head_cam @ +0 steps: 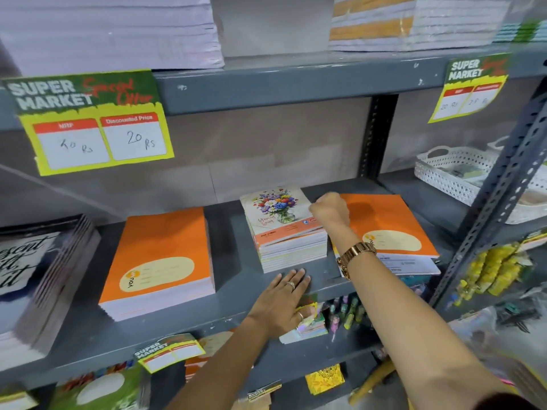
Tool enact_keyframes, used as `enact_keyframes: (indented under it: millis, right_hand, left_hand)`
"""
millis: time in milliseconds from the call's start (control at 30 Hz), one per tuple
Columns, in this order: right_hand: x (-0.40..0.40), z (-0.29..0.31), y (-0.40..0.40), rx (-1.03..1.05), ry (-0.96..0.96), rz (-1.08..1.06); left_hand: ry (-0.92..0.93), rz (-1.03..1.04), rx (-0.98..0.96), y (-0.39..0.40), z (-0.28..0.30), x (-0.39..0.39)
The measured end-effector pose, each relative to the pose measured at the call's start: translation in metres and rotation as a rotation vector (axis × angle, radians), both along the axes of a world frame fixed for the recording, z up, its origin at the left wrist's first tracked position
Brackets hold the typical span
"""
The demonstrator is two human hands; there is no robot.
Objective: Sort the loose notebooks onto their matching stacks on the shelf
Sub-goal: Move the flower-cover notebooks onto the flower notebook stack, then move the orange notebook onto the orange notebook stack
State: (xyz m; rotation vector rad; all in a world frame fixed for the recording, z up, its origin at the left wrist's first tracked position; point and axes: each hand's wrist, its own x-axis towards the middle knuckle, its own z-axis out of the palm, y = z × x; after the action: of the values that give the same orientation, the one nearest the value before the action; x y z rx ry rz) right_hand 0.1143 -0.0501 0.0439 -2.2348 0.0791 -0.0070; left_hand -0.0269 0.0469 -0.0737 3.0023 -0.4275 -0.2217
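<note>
On the grey shelf [236, 297] stand three piles. A tall orange notebook stack [159, 255] is at the left. A smaller stack topped by a flower-cover notebook [275, 211] stands in the middle. An untidy pile with an orange notebook [387, 223] on top lies at the right. My right hand [330, 213] is closed between the flower stack and the right pile, its fingers at the flower notebook's right edge; whether it grips that edge is hidden. My left hand [284, 300] lies flat, fingers spread, on the shelf's front edge below the flower stack.
A stack of black lettered notebooks [38, 279] fills the far left. White perforated baskets [450, 176] sit at the right behind a slanted metal upright [497, 196]. Price signs [88, 119] hang from the shelf above. Pens and small items fill the shelf below.
</note>
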Motion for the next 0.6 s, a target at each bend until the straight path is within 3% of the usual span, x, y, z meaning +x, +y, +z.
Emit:
enact_keyframes:
  millis: [233, 600]
  right_hand:
    - [0.005, -0.008, -0.06, -0.164, -0.051, -0.213]
    - [0.01, -0.046, -0.179, -0.33, 0.105, -0.277]
  left_hand:
    - [-0.048, 0.053, -0.174, -0.032, 0.019, 0.019]
    - [-0.012, 0.077, -0.269, -0.101, 0.023, 0.073]
